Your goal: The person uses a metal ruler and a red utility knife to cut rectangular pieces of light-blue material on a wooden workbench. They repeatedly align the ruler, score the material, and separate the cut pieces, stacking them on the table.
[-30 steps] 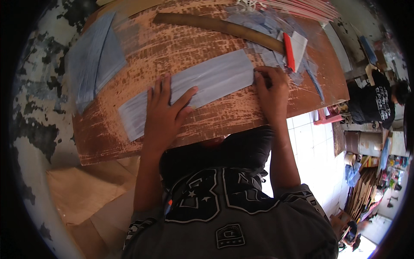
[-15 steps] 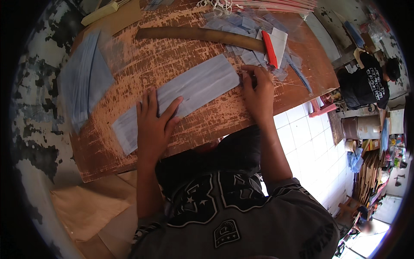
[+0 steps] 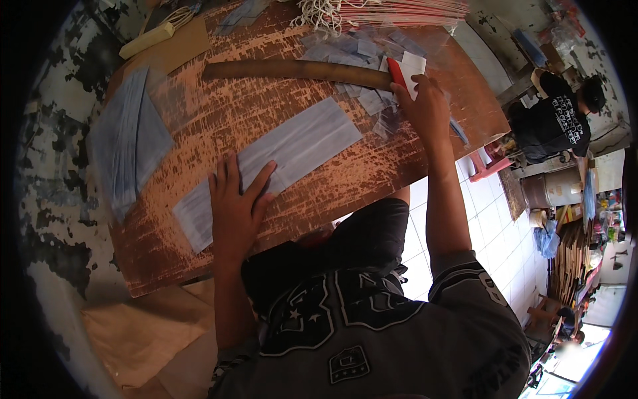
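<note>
A long, greyish-blue strip of translucent plastic sheeting (image 3: 312,136) lies slantwise on the worn brown table (image 3: 199,120). My left hand (image 3: 237,199) rests flat on it near its left end, fingers spread. Beyond the strip's right end, my right hand (image 3: 425,106) has its thumb and fingers closed around the lower end of a slim red cutter knife (image 3: 396,72); the hand hides that end. The knife lies by the right end of a brown wooden ruler (image 3: 299,70) and over a white piece (image 3: 413,64).
Clear plastic offcuts (image 3: 369,100) lie behind the ruler's right end. A stack of bluish sheets (image 3: 123,139) lies at the left. Bundled red rods with white strings (image 3: 392,13) and a cream power strip (image 3: 146,41) sit at the back. A person in black (image 3: 558,120) is at the far right.
My right hand has left the strip's right end, reached up and right, and closed on the red cutter knife. My left hand stays on the strip. The view has shifted slightly.
</note>
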{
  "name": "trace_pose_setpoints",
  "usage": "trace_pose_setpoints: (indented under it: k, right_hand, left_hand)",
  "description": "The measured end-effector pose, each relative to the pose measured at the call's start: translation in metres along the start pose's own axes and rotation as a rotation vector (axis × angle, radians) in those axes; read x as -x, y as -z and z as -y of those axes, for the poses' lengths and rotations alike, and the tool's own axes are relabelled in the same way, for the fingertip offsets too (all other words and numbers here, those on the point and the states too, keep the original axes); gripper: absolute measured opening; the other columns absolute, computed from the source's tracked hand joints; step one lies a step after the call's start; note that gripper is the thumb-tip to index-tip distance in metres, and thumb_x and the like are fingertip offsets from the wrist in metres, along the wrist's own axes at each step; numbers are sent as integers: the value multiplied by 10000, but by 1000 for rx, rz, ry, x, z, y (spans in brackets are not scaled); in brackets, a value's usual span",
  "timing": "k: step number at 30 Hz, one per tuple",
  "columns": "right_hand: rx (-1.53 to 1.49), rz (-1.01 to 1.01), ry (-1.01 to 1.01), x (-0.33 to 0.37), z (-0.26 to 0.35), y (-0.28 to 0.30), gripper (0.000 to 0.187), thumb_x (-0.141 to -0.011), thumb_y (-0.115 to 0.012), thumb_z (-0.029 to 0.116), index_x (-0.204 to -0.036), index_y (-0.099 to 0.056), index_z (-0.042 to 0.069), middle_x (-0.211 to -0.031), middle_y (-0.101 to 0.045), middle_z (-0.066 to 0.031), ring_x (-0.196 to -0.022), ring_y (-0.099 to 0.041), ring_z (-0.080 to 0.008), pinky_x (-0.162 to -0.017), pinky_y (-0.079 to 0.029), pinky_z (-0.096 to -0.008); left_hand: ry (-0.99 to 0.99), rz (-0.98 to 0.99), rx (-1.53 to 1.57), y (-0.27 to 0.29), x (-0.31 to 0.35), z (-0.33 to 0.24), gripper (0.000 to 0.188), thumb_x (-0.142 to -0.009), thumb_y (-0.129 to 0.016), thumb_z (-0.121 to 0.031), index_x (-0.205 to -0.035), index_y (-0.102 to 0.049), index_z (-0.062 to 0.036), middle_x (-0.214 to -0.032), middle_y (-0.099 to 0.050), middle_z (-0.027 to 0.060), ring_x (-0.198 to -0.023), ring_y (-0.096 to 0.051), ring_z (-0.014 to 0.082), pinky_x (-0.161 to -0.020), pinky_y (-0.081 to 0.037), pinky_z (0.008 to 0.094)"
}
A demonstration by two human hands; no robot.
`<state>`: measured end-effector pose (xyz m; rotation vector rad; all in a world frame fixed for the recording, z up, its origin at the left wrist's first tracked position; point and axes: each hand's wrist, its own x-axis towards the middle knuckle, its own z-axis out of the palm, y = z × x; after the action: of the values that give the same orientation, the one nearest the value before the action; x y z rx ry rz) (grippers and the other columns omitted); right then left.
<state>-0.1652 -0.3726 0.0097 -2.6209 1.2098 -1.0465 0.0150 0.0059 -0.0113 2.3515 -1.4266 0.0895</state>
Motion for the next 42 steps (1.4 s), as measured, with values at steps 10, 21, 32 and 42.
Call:
trace_pose_setpoints:
  k: [10, 21, 32, 42]
  right_hand:
    - [-15, 112, -104, -37, -30, -11, 398, -896, -847, 349, -1042, -788, -17, -930, -789, -219, -851, -770, -395, -791, -595, -478]
    - [110, -136, 68, -48, -26, -25, 381, -967, -804, 357, -1130, -761, 16, -1014, -764, -194, -914, -767, -379, -784, -591, -504]
    - [-193, 328, 555, -55, 35, -37, 366, -883, -863, 214, -1190, -740, 57, -1134, -681, -146, -1107, -659, -393, -961, -538, -511]
    - [-238, 438, 564, -86, 35, -43, 405, -841, -898, 206, -1189, -752, 59, -1086, -675, -159, -1068, -655, -407, -905, -522, -527]
  left_hand:
    - [-6, -32, 2, -4, 4, 5, 656, -1085, -566, -540, -1660, -497, -232, -1757, -323, 244, -1619, -289, 482, -1321, -187, 639]
    - [22, -35, 52, -7, 4, 6, 762, -1048, -637, -529, -1687, -432, -169, -1758, -321, 243, -1634, -262, 469, -1329, -172, 634]
    - [4, -50, 62, -7, 3, 7, 736, -1050, -638, -518, -1635, -489, -97, -1719, -371, 270, -1605, -302, 488, -1309, -203, 643]
    - [-23, -78, 11, -9, 5, 8, 756, -1037, -668, -511, -1639, -468, -98, -1701, -388, 275, -1601, -306, 486, -1305, -224, 652]
